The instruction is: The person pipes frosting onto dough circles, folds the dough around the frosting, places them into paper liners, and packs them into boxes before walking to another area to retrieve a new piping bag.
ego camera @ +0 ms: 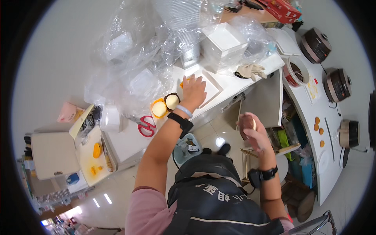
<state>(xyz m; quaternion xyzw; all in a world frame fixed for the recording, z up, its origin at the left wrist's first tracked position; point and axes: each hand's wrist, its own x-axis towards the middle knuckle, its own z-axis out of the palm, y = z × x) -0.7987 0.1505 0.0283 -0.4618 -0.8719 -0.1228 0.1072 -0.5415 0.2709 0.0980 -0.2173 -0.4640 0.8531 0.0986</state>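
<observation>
My left hand (194, 91) lies over an orange paper wrapper (181, 85) at the edge of a shallow white box (211, 88); its palm side is hidden. Left of it, two smooth cream-coloured round balls (172, 101) (159, 109) sit side by side, one in a dark paper cup, the other in an orange one. Over the gap between the counters, my right hand (255, 133) holds a round brown and cream piece (247, 124) between fingers and thumb; motion blurs it.
Red-handled scissors (147, 126), a cutting board with orange fruit (97, 150), stacked clear plastic containers (188, 32), white boxes (226, 38) and gloves (251, 71) surround the work spot. At right, a white tub (296, 72) and rice cookers (315, 45) stand on a counter. A bin (188, 148) is below.
</observation>
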